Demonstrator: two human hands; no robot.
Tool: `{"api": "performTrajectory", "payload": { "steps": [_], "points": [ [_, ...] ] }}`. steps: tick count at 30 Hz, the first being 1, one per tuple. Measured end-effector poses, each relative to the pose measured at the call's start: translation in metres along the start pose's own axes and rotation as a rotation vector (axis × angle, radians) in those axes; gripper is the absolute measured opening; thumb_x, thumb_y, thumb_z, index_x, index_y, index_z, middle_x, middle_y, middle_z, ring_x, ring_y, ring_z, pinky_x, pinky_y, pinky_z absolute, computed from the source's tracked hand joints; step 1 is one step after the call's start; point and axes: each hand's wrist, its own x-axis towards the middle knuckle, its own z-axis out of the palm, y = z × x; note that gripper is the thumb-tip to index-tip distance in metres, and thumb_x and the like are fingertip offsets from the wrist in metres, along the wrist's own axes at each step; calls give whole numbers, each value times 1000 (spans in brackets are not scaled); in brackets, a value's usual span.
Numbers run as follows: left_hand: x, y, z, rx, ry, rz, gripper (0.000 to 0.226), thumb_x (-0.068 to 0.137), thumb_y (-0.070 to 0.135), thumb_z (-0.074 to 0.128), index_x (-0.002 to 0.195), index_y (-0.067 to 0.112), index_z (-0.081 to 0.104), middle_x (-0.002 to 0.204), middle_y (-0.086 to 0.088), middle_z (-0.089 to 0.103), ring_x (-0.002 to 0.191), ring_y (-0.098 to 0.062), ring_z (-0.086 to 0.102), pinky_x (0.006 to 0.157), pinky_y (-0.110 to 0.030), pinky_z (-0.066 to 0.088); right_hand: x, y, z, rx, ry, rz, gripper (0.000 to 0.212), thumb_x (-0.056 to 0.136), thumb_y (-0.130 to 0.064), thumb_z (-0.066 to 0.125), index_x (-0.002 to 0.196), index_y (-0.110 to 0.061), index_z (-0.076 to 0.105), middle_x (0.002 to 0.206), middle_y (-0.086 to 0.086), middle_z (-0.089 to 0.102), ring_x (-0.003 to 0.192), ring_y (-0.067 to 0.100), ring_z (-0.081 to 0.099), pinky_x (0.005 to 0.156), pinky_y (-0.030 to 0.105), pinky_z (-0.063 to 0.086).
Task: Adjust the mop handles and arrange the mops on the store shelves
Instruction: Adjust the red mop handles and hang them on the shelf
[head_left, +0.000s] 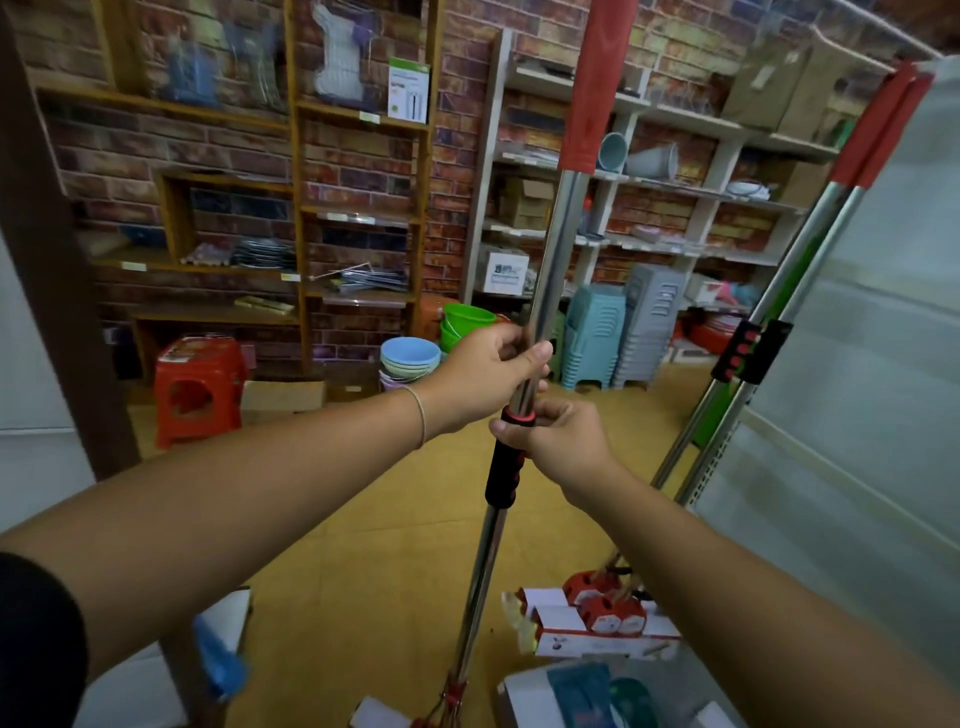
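A mop stands upright in front of me, its steel handle (558, 244) topped by a red grip (597, 83). My left hand (488, 376) is closed around the upper steel tube. Just below it, my right hand (558, 441) grips the top of the black and red locking collar (504, 467). The lower tube (480, 582) runs down to the mop base at the bottom edge. Two more mops (810, 270) with red grips and black collars lean against the white shelf unit (857, 415) on the right; their heads (602, 605) rest on the floor.
Wooden shelves (358, 213) and white shelves (675, 182) with goods line the brick back wall. On the floor stand a red stool (200, 387), stacked bowls (410, 358), green basins (465, 322) and stacked stools (621, 332). Boxes (571, 696) lie near my feet.
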Motion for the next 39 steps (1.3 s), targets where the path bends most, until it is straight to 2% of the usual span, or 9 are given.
{"api": "performTrajectory", "payload": {
  "steps": [2, 6, 10, 16, 22, 26, 31, 34, 39],
  "points": [
    [13, -4, 2, -28, -22, 2, 20, 99, 21, 54, 107, 3, 59, 95, -7, 69, 91, -24, 71, 87, -44, 58, 9, 1, -2, -7, 40, 11, 20, 69, -17, 90, 78, -9, 74, 83, 15, 75, 72, 22, 68, 76, 48, 59],
    [40, -11, 2, -86, -77, 1, 17, 101, 21, 52, 107, 7, 58, 93, -6, 67, 86, -21, 69, 85, -38, 59, 26, 0, -3, -23, 118, 28, 23, 68, -19, 90, 80, -8, 74, 75, 7, 73, 67, 18, 65, 66, 37, 54],
    [69, -19, 0, -118, -143, -7, 14, 102, 25, 49, 104, 13, 57, 96, -8, 67, 85, -20, 69, 82, -36, 59, 44, -1, -3, -69, 208, 75, 31, 62, -25, 94, 79, -9, 73, 78, 9, 75, 65, 18, 66, 61, 35, 54],
    [109, -30, -5, -133, -269, 24, 26, 102, 27, 46, 112, 7, 58, 94, -8, 65, 79, -12, 67, 72, -24, 58, 70, -5, 0, -206, 370, 115, 40, 55, -37, 96, 73, -12, 70, 66, 0, 68, 57, 14, 60, 51, 27, 45],
    [144, -42, -12, -42, -350, 117, 24, 101, 35, 48, 100, 15, 60, 93, -10, 71, 86, -19, 73, 84, -45, 59, 93, -9, 10, -346, 527, 163, 48, 55, -44, 92, 74, -8, 67, 61, 0, 65, 50, 12, 52, 47, 25, 38],
    [160, -45, -18, -74, -381, 178, 16, 100, 30, 52, 94, 18, 60, 94, -11, 71, 86, -22, 73, 83, -49, 59, 106, -12, 20, -397, 623, 198, 49, 54, -43, 89, 68, -17, 50, 60, -2, 55, 54, 16, 49, 51, 30, 38],
    [173, -49, -27, -114, -414, 211, 7, 96, 28, 59, 90, 30, 61, 90, -8, 73, 84, -23, 73, 84, -46, 59, 121, -11, 33, -413, 622, 225, 51, 52, -47, 84, 75, -16, 51, 69, 3, 57, 58, 20, 52, 52, 34, 39],
    [182, -54, -35, -88, -446, 210, 7, 97, 25, 58, 91, 27, 60, 91, -9, 72, 84, -26, 73, 85, -48, 58, 132, -10, 42, -382, 583, 209, 51, 54, -50, 86, 84, -17, 61, 80, 6, 70, 70, 25, 68, 56, 42, 55],
    [201, -67, -54, -55, -490, 179, 7, 98, 21, 56, 92, 21, 58, 87, -9, 69, 85, -32, 72, 84, -52, 58, 143, -24, 35, -402, 359, 299, 46, 62, -40, 92, 77, -12, 59, 72, 7, 64, 66, 24, 62, 68, 49, 58]
  ]
}}
